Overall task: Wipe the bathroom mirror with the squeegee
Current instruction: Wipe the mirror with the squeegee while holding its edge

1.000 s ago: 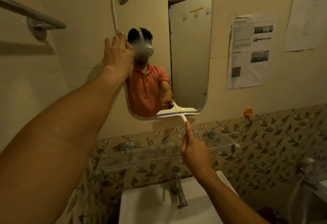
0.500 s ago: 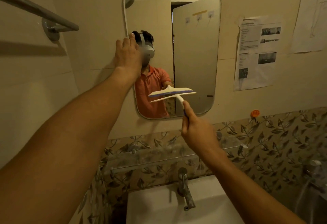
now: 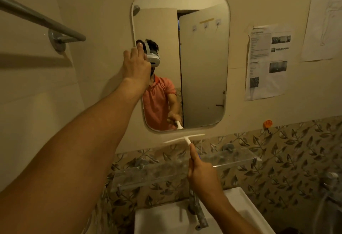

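Our left hand (image 3: 136,65) lies flat at the left edge of the mirror (image 3: 201,67) — our right hand (image 3: 201,176) grips the squeegee (image 3: 187,139) just below it.

1. The mirror (image 3: 203,67) hangs on the far wall, with a towel bar (image 3: 37,19) to its left and papers (image 3: 268,61) to its right.
2. The squeegee (image 3: 185,138) is just below the mirror and above the glass shelf (image 3: 231,157).
3. The sink (image 3: 157,219) and tap (image 3: 199,215) sit nearest, under the shelf.

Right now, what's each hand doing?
Left hand: open, fingers resting on the mirror's left edge.
Right hand: gripping the squeegee by its handle.
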Available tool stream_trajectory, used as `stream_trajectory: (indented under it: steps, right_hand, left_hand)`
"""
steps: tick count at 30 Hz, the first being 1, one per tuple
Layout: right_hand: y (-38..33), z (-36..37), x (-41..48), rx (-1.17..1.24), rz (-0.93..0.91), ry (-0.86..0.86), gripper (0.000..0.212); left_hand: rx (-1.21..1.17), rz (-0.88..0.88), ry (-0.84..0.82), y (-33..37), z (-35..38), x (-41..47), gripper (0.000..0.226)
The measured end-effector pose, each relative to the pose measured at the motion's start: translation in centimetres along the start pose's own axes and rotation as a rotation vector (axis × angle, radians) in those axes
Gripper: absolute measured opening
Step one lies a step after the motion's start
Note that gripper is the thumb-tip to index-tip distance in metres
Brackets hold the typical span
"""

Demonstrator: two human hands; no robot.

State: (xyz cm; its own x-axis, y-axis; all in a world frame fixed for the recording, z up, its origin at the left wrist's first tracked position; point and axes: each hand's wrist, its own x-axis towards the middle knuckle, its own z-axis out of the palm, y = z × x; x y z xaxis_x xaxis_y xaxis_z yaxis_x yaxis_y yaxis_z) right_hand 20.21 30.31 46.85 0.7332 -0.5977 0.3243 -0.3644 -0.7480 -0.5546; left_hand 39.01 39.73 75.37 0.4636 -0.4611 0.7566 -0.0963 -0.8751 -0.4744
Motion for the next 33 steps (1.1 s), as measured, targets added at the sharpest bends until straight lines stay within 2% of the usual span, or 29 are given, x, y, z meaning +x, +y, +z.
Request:
stream_trajectory:
  steps: [2,7,12,19,23,25,33]
  right_hand:
    - [0.1,-1.3,0.4,0.066,-0.027,0.031,0.064]
    - [-2.6,-8.5,3.5,0.151,-0.182,0.246,0.064]
    - [-7.4,-17.2,8.4,0.050,-0.404,0.370,0.062]
    - [-13.9,-26.2,14.4,-0.091,-0.587,0.490,0.053]
    - [-16.9,-27.3,17.2,-0.090,-0.571,0.536,0.051]
    - [-18.2,-27.4,18.1,-0.062,-0.545,0.524,0.051]
    - [-21.4,-25.0,18.2,-0.006,-0.435,0.511,0.068]
  left_hand:
    - [-0.018,-0.003,0.029,-0.1,0.2,0.1,0.059]
    - [-0.117,-0.053,0.073,0.2,1.4,-0.2,0.065]
    - [-0.177,-0.058,0.053,0.4,1.7,-0.4,0.066]
    - [-0.172,-0.083,0.034,0.9,1.2,-0.2,0.061]
    - [-0.189,-0.085,0.007,1.2,1.0,-0.1,0.085]
    - [-0.190,-0.080,0.015,1.0,1.0,-0.2,0.089]
    - [-0.280,-0.067,0.086,0.1,1.5,-1.1,0.076]
